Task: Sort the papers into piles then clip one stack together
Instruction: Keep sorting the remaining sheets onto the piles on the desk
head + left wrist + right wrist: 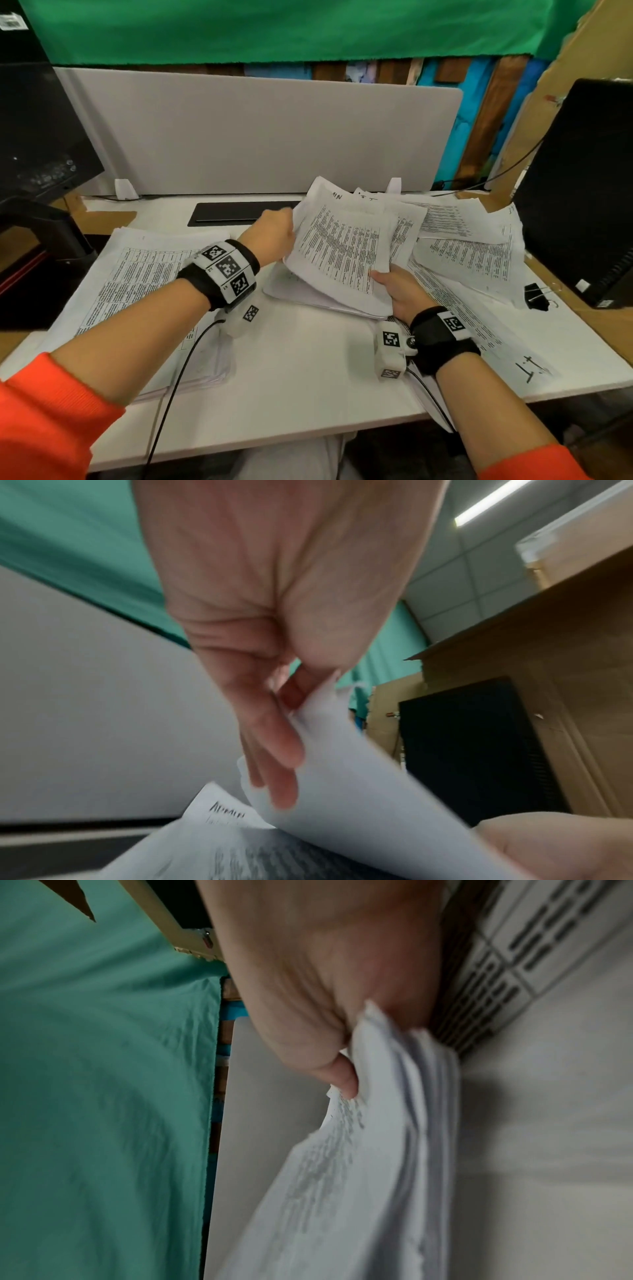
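Both hands hold a sheaf of printed papers [339,253] tilted above the middle of the white desk [308,387]. My left hand [274,233] pinches the sheaf's far left edge; in the left wrist view the fingers [284,750] curl behind a lifted sheet [359,791]. My right hand [397,291] grips the near right corner, its thumb [342,1080] pressed on the top of the stack [377,1137]. A sorted pile [144,291] lies flat at the left. More loose sheets [469,240] fan out at the right. A black binder clip [534,296] lies on the right papers.
A grey partition [257,133] stands behind the desk, with a black pad [239,212] at its foot. A monitor [37,137] is at the left, a black computer tower [582,192] at the right. A large sheet [507,335] with handwriting covers the right front.
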Demonstrator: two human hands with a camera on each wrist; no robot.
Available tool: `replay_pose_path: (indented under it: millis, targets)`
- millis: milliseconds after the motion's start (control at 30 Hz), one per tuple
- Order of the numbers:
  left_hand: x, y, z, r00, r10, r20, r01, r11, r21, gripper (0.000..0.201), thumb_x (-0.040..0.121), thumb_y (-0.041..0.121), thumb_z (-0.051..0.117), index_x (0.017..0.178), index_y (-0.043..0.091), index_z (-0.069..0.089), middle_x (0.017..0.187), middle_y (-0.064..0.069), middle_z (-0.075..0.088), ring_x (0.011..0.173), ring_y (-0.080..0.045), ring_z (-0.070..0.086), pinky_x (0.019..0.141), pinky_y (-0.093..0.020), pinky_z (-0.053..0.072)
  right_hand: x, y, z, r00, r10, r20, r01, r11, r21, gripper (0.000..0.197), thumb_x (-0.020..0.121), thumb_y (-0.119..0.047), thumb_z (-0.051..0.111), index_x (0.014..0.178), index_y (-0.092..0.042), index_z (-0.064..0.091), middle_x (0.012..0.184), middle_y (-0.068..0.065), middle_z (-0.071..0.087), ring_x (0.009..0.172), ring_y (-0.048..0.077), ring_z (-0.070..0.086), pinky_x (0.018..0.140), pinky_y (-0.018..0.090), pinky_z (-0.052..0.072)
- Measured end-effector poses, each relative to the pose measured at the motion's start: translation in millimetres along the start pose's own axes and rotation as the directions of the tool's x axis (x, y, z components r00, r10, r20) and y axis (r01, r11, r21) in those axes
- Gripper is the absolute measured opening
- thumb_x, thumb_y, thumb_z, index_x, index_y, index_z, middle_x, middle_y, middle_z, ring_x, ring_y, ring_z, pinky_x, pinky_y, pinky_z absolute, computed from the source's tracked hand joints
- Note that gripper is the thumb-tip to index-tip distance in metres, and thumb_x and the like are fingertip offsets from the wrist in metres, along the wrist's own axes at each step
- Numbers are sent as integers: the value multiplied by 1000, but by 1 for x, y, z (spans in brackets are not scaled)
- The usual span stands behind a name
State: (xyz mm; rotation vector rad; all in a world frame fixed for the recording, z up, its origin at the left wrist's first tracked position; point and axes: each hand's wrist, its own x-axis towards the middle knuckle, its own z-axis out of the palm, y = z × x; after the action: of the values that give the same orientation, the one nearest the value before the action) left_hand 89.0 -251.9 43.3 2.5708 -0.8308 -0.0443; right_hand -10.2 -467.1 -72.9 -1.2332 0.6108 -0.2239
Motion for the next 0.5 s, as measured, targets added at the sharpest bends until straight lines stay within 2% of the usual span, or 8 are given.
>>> replay_pose_path:
  millis: [67, 133, 200, 267, 333, 367, 433, 500]
  targets:
    - [0, 11, -5, 988, 73, -137, -67, 997, 45, 5, 95, 1, 39, 93, 6, 40, 74, -9, 48, 50, -20, 44, 41, -26, 31, 2, 0, 0, 1000, -9, -22, 9, 1000, -25, 36, 100, 2, 46, 136, 0, 50, 127, 15, 63, 104, 30, 62, 83, 37, 54]
    - [4, 17, -9, 968, 78, -237, -64, 996, 68, 13, 91, -6, 38, 95, 5, 37, 66, -8, 43, 46, -19, 36, 39, -29, 21, 4, 1, 0, 999, -11, -40, 9, 999, -40, 37, 100, 4, 43, 137, 1, 49, 133, 16, 59, 112, 31, 59, 96, 42, 49]
    - [9, 16, -17, 952, 39, -305, -48, 999, -22, 15, 90, -7, 39, 101, 3, 39, 61, -6, 39, 47, -23, 42, 37, -28, 23, 5, 1, 1, 998, -8, -65, 4, 999, -53, 37, 101, 4, 42, 137, 1, 49, 135, 17, 58, 118, 34, 58, 102, 45, 46]
    - [15, 7, -30, 918, -20, -397, -38, 990, -139, 10, 92, -3, 40, 98, 4, 38, 65, -6, 40, 52, -27, 48, 40, -31, 34, 4, 1, 1, 997, -4, -83, 0, 998, -55, 38, 101, 3, 42, 138, 1, 49, 135, 18, 58, 121, 35, 57, 104, 47, 45]
    - [21, -5, -49, 854, -113, -507, -35, 962, -272, 4, 92, 3, 42, 90, 6, 42, 75, -8, 46, 69, -30, 52, 59, -38, 44, 3, 0, 2, 995, 0, -95, -6, 998, -56, 38, 101, 2, 42, 138, 1, 48, 134, 18, 58, 119, 35, 58, 102, 46, 47]
    - [29, -14, -60, 818, -187, -544, -35, 928, -371, 11, 91, 4, 43, 83, 10, 42, 78, -6, 47, 76, -29, 54, 63, -37, 47, 3, 0, 2, 995, 4, -96, -10, 998, -60, 38, 101, 2, 42, 138, 1, 47, 134, 18, 58, 118, 35, 58, 100, 45, 48]
    - [36, -27, -82, 777, -337, -531, -94, 773, -628, 29, 88, -1, 49, 71, 17, 34, 77, 1, 41, 80, -27, 62, 54, -26, 55, 1, -1, 4, 995, 8, -100, -14, 998, -66, 37, 102, 1, 41, 138, 1, 47, 133, 18, 58, 112, 33, 59, 94, 42, 49]
    - [41, -40, -98, 788, -423, -447, -119, 607, -785, 25, 86, 0, 60, 71, 11, 42, 77, -3, 43, 89, -33, 67, 51, -18, 52, 1, -1, 4, 994, 12, -105, -18, 998, -59, 36, 102, 1, 41, 137, 1, 47, 132, 19, 58, 109, 33, 60, 89, 40, 50]
